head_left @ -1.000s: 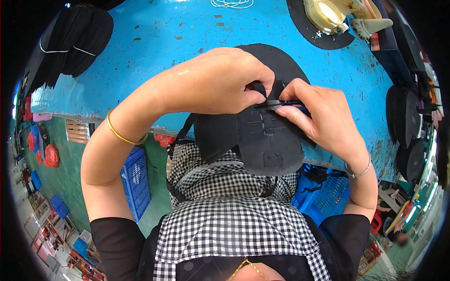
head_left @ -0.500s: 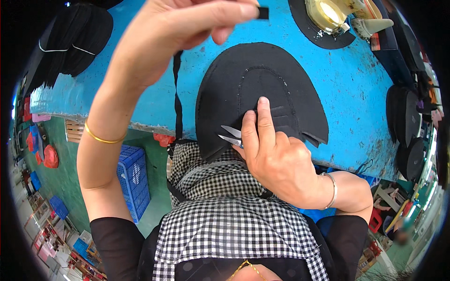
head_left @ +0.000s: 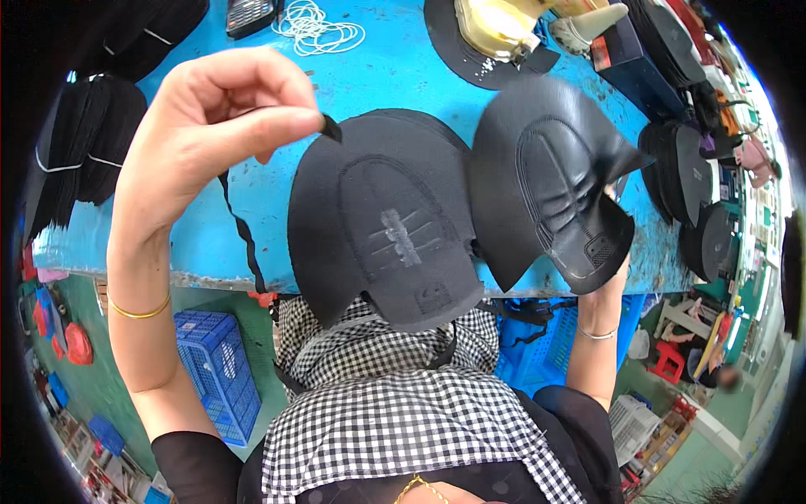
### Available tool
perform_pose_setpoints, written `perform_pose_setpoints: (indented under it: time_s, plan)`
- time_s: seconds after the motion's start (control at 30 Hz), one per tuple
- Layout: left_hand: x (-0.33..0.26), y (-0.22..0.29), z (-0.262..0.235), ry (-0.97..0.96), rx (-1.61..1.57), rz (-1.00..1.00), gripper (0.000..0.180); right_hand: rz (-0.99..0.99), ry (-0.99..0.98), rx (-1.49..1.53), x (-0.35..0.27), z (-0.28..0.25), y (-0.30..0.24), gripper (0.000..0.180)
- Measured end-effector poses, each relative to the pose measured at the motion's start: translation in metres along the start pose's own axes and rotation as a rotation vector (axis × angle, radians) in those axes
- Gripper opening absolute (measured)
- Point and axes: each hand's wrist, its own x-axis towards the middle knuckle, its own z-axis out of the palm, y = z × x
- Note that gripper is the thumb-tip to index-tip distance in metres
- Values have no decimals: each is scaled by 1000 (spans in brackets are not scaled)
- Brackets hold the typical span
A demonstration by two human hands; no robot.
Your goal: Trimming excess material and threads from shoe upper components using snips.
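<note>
Nearest to the camera, 1 black shoe upper piece (head_left: 382, 227) lies flat on the edge of the blue table (head_left: 252, 227), partly hanging over it toward the person's checked shirt (head_left: 395, 403). A small grey patch of stitching is seen in its middle.

Just beside it on the right, touching its edge, a 2nd black upper piece (head_left: 546, 185) is lifted and tilted. The right hand (head_left: 609, 273) is mostly hidden behind this piece; it holds the piece from below, its fingers closed on the lower edge.

The left hand (head_left: 222, 118) is raised above the table, thumb and forefinger pinched on a small black scrap (head_left: 332, 128) just above the top of the flat piece. A thin black strip (head_left: 243, 239) hangs under this hand.

Farther away are white cord (head_left: 319, 25), a yellow shoe last (head_left: 495, 25) on a black piece, and stacks of black pieces (head_left: 92, 143) on the left.
</note>
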Motion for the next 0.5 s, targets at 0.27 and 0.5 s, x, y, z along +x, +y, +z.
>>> perform_pose_setpoints:
  time_s: [0.27, 0.5]
  plan:
    - [23, 0, 46, -513, 186, -151, 11, -66, 431, -438, -19, -75, -27, 29]
    - [20, -17, 73, -494, 340, -67, 9, -74, -201, -745, -12, 18, -22, 18]
